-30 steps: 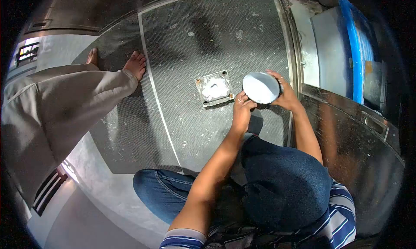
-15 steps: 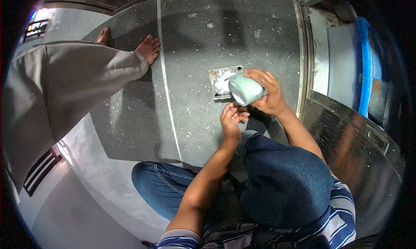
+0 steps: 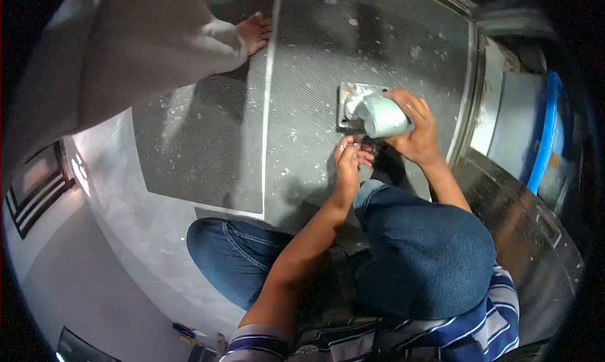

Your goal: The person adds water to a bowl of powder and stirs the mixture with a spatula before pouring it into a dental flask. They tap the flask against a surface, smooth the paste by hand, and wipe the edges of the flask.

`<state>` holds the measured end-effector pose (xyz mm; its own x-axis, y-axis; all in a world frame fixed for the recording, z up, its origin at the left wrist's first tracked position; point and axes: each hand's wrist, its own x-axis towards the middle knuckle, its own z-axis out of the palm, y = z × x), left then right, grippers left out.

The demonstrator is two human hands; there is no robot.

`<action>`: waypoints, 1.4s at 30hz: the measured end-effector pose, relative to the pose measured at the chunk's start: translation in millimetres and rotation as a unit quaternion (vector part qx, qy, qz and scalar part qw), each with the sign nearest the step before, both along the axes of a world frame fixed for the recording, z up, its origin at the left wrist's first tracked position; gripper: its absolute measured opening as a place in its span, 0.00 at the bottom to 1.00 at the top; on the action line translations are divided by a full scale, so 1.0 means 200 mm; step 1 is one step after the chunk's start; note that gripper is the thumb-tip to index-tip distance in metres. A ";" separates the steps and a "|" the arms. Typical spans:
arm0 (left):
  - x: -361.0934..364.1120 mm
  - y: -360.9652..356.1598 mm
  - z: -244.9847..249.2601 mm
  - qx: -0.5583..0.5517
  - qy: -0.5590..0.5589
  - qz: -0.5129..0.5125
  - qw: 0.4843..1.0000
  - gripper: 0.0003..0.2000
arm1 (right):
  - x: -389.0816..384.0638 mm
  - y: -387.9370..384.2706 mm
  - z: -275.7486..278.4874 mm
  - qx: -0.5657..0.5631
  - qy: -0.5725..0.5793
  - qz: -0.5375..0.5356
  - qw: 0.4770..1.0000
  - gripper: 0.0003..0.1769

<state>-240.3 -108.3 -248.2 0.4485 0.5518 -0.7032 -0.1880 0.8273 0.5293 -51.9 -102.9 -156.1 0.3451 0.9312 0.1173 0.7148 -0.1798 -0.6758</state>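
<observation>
A pale green, cup-like cylinder (image 3: 386, 117) is tilted on its side in my right hand (image 3: 419, 129), whose fingers wrap round its far end. Beneath and just left of it lies a squarish metal plate (image 3: 344, 103) with holes at its corners and whitish stuff on its top. The cylinder hides part of the plate. My left hand (image 3: 350, 160) is close to the plate's near edge, its fingers loosely curled and apart, with nothing visible in them.
A dark textured mat (image 3: 309, 160) with white specks and a pale line covers the floor. Another person's bare foot (image 3: 255, 33) and trouser leg (image 3: 151, 53) are at upper left. A dark panel (image 3: 523, 217) and a blue-edged container (image 3: 547, 129) stand at right.
My view has shifted, so the plate and hands appear further right and higher. The cylinder has turned more level in my right hand. My left hand stays near the plate.
</observation>
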 end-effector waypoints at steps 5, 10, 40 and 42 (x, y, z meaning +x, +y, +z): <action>0.04 0.02 -0.07 0.016 0.024 0.002 1.000 0.16 | 0.00 -0.05 -0.03 0.064 -0.006 0.025 0.998 0.36; 0.11 -0.03 -0.24 0.013 0.027 0.071 0.997 0.12 | 0.10 -0.08 -0.14 0.033 0.131 0.046 0.990 0.38; 0.75 -0.17 -0.33 0.370 0.045 -0.447 0.813 0.31 | 1.01 -1.15 -1.24 -0.180 -0.322 0.031 0.929 0.25; 0.81 -0.18 -0.45 0.478 -0.041 -0.507 0.716 0.36 | 1.02 -1.24 -1.31 -0.181 -0.323 0.031 0.929 0.24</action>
